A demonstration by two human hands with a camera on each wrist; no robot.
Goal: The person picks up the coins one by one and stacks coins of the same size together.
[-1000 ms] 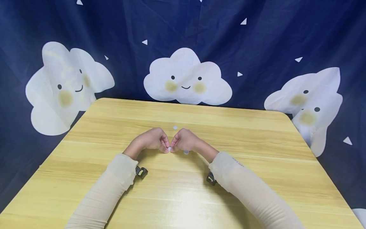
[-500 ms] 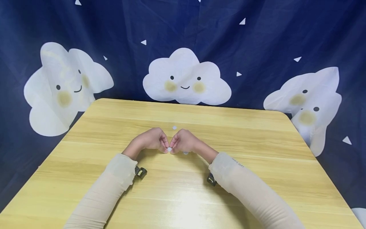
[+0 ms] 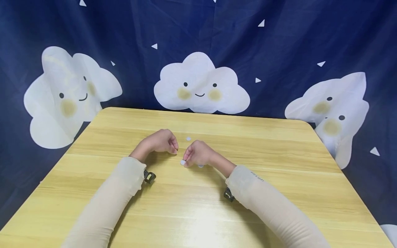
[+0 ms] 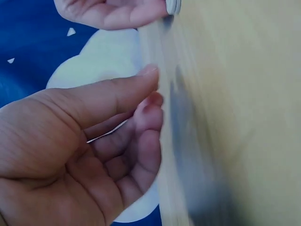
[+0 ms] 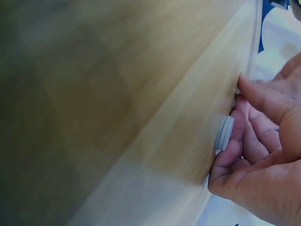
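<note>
Small pale grey, coin-like discs lie on the wooden table. My right hand (image 3: 198, 153) pinches a disc (image 3: 183, 162) at its fingertips near the table's middle. In the left wrist view this disc (image 4: 173, 5) looks layered, like a short stack. Beside the right hand's curled fingers is another disc (image 3: 201, 166), mostly hidden in the head view. In the right wrist view a layered stack (image 5: 225, 133) stands close to those fingers. My left hand (image 3: 162, 141), loosely curled and holding nothing, hovers to the left, thumb and index tips close together. A third disc (image 3: 188, 138) lies beyond both hands.
The light wooden table (image 3: 198, 213) reaches back to a dark blue curtain (image 3: 130, 27) with cloud prints. Black wrist camera mounts (image 3: 150, 177) stick out under both beige sleeves (image 3: 270, 199), low over the tabletop.
My left hand has let go of the disc between the two hands and moved up and left, away from it. The right hand stays in place with the disc at its fingertips.
</note>
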